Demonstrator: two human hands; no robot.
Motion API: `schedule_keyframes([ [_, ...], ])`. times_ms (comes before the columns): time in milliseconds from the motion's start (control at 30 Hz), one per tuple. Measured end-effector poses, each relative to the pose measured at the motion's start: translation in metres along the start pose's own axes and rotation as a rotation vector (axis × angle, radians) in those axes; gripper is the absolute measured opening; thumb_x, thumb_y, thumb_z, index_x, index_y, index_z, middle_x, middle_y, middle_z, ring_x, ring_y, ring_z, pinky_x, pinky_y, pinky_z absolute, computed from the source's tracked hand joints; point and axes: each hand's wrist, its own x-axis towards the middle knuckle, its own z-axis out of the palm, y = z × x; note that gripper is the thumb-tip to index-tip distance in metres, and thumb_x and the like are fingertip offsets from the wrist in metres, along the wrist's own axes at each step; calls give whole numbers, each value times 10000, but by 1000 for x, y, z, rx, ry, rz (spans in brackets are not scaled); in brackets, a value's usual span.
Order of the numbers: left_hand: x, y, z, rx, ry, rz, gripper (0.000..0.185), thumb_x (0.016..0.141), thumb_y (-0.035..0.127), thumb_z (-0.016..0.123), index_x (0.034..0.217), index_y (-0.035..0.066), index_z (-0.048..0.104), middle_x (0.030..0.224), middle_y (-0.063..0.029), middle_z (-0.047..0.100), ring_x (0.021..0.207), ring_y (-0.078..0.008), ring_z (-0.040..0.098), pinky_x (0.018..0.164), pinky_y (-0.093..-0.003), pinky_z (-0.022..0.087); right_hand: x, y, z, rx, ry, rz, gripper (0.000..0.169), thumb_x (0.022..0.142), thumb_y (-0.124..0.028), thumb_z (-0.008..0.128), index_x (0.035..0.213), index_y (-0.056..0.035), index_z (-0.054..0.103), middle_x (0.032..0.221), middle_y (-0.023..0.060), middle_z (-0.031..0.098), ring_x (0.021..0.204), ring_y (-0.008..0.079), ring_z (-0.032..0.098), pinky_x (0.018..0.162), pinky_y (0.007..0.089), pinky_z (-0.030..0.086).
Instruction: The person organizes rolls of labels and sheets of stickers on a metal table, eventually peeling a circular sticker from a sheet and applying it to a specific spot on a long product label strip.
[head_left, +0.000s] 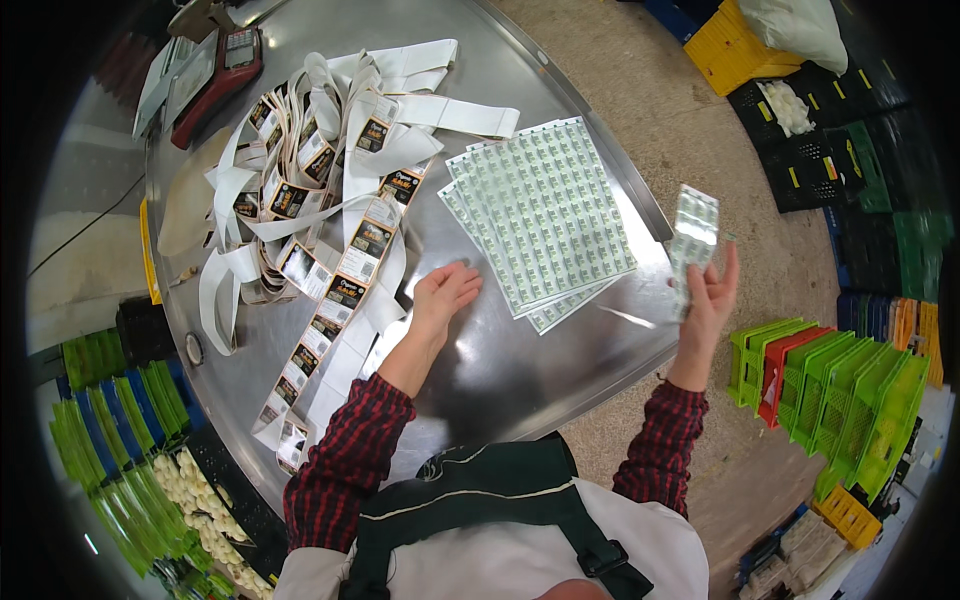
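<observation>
My left hand (444, 295) hovers over or rests on the steel table (480, 375), its fingers loosely curled; whether it holds anything small is unclear. It lies between a long strip of printed labels (347, 291) and a stack of sticker sheets (547, 217) with rows of small green-and-white stickers. My right hand (709, 296), past the table's right edge, grips a narrow, shiny piece of sticker sheet (695, 225) between thumb and fingers, with something small at a raised fingertip. A large tangled heap of label strips (315, 157) with white backing covers the table's left part.
A red-bodied scale (217, 82) stands at the table's far left corner. A tape roll (193, 349) lies near the left edge. Green and red plastic crates (825, 382) are stacked on the floor at right. Black crates (810, 135) and a yellow crate (739, 49) stand further back.
</observation>
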Motion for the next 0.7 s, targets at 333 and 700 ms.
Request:
schedule_keyframes([
  [333,41,19,42,-97,-79,-264,409,854,303,664,1029,-47,547,939,-120,589,830,-237,630,786,-345,522,7,-3,-30,48,13,-5,642,877,47,536,1431,-24,219,1098,171,610,841,159,646,642,272,568],
  [700,64,15,82,-140,-182,-158,116,859,113,628,918,28,576,941,-66,636,830,-165,621,758,-315,511,2,-8,-38,88,118,23,651,870,69,537,1432,5,213,1125,194,608,944,176,632,776,273,520],
])
